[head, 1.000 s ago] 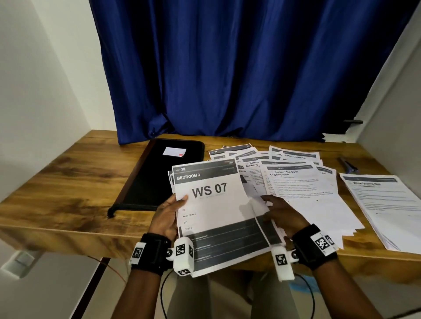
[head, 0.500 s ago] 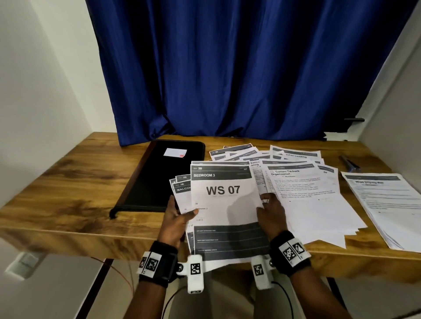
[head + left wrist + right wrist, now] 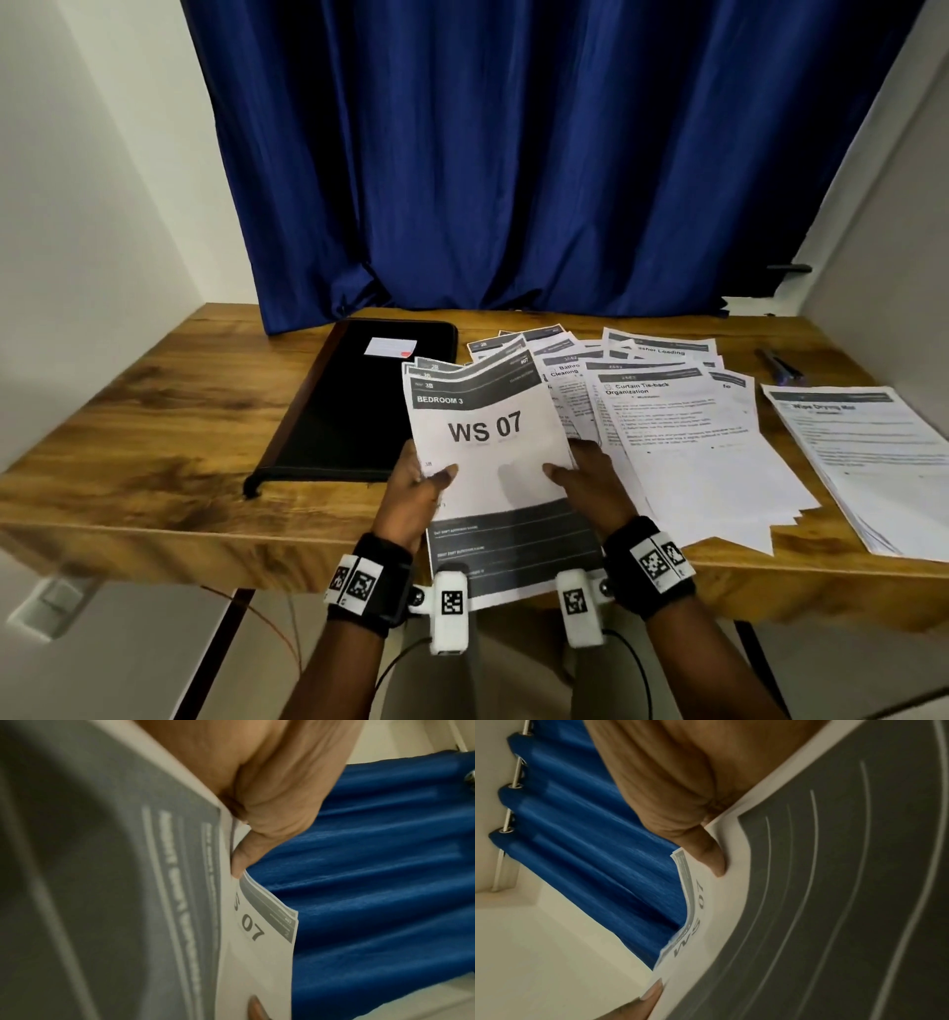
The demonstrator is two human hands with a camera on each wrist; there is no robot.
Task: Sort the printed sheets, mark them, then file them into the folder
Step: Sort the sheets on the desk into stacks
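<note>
I hold a small stack of printed sheets [image 3: 488, 442] above the table's front edge; the top one reads "BEDROOM 3, WS 07". My left hand [image 3: 421, 488] pinches its left edge, thumb on top, and my right hand [image 3: 585, 478] pinches the right edge the same way. The left wrist view shows the sheet [image 3: 259, 943] under my left thumb [image 3: 239, 862]. The right wrist view shows the sheet [image 3: 706, 912] curling under my right thumb [image 3: 711, 858]. A shut black folder [image 3: 359, 401] with a small white label lies to the left.
Several loose printed sheets [image 3: 683, 437] fan out on the wooden table [image 3: 128, 437] right of centre. A separate pile of sheets [image 3: 868, 457] lies at the far right, with a dark pen [image 3: 780, 365] behind it. A blue curtain [image 3: 513, 154] hangs behind.
My right hand left the fanned sheets and took hold of the stack's right edge. The stack has turned more upright and squared up between both hands.
</note>
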